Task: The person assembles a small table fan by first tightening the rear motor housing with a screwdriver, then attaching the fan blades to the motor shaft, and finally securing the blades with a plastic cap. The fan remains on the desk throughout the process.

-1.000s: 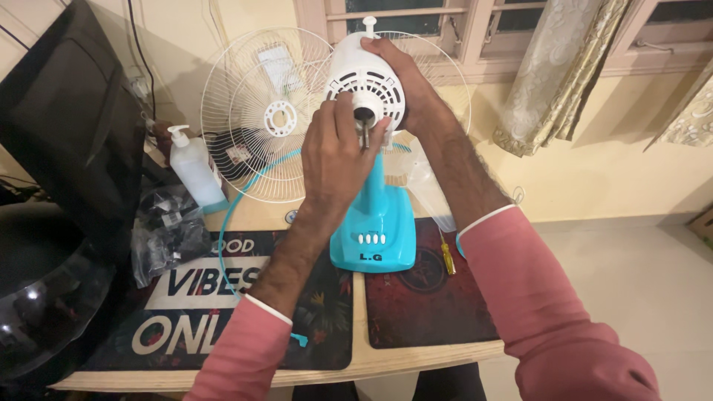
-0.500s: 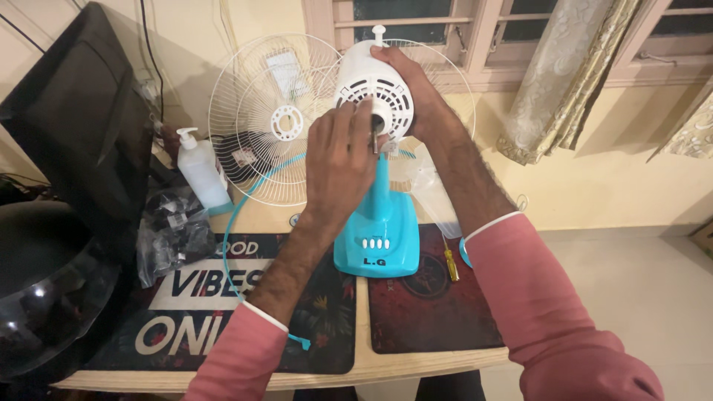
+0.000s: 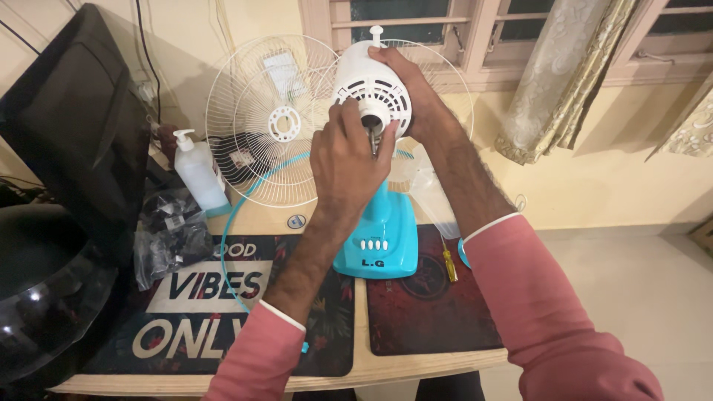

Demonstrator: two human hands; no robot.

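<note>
I see a white motor housing on a turquoise fan base at frame centre. Upper left, the wire fan guard is white. The dark desk mat, lower left, carries pale lettering and flowers. The screwdriver handle is yellow, both sleeves pink.

Both my arms reach forward and up from the bottom edge, each in a pink long sleeve with a white cuff pushed partway up the bare forearm. My left hand is raised with its back toward me, wrist bent slightly, fingers curled together and the thumb and fingertips pinched at the top. My right hand sits higher and farther out, palm turned inward, fingers spread and wrapped in a cupped grip, its forearm slanting down to the right.
</note>
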